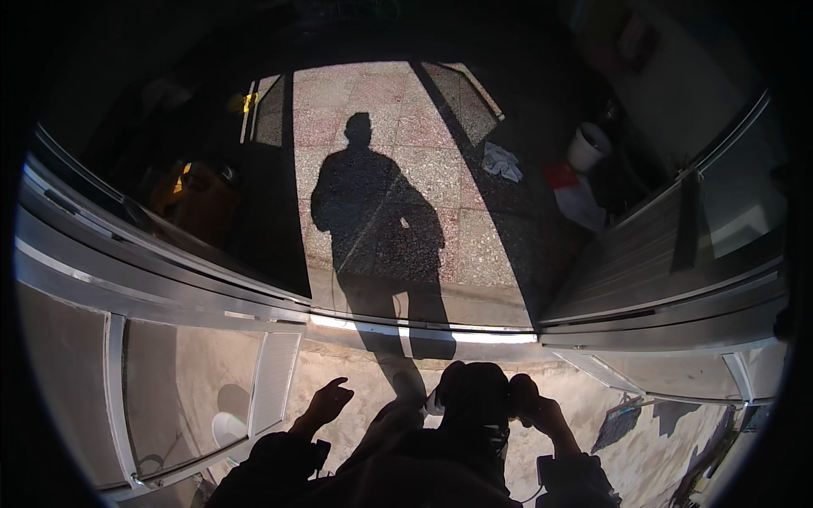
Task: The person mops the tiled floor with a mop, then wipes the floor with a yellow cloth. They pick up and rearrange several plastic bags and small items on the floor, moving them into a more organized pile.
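While L grip [324, 404] hangs loosely spread, R grip [544, 413] at dark obj. [522, 393], can't tell hold, white bucket [587, 150], contents too dim.

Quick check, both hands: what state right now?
Left hand: open, fingers loosely curled, nothing seen in it.
Right hand: too dark to tell whether open, closed or holding something.

Left hand [325, 404]: held out, fingers loosely bent and parted
Right hand [543, 411]: beside a dark shape [472, 394]; grip too dark to tell
Floor [326, 91]: speckled tiles, bearing a person's shadow [364, 199]
Sill [491, 337]: sunlit
Bucket [586, 149]: white, near a crumpled cloth [502, 162]
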Available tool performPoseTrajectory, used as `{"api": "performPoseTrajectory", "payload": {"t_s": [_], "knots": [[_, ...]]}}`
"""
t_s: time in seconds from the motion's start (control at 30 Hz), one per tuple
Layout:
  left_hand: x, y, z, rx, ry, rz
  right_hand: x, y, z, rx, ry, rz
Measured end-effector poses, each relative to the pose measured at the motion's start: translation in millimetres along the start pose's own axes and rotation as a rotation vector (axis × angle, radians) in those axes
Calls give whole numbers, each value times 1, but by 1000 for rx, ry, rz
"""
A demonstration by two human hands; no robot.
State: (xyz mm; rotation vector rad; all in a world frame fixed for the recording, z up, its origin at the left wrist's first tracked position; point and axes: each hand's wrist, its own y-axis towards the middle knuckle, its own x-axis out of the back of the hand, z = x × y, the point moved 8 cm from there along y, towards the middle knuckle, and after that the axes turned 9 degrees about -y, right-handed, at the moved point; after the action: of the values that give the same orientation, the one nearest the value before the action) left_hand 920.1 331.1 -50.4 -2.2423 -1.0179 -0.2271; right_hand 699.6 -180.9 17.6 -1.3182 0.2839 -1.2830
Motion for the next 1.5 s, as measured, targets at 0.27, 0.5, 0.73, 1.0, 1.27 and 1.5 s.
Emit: {"api": "performPoseTrajectory", "payload": {"t_s": [0.27,0.5,0.73,1.0,1.27,1.5], "knots": [[24,202,-331,-513,273,-1,154,100,293,565,-180,-61],[27,413,-406,-11,-82,190,258,299,377,742,312,72],[35,523,-430,-57,-147,166,410,465,267,303,302,-50],[39,620,-424,223,-22,246,507,621,266,328,283,-291],[28,765,-358,332,93,273,502,884,224,88,240,-392],[44,845,-314,437,174,265,536,1113,232,158,-13,-780]]}}
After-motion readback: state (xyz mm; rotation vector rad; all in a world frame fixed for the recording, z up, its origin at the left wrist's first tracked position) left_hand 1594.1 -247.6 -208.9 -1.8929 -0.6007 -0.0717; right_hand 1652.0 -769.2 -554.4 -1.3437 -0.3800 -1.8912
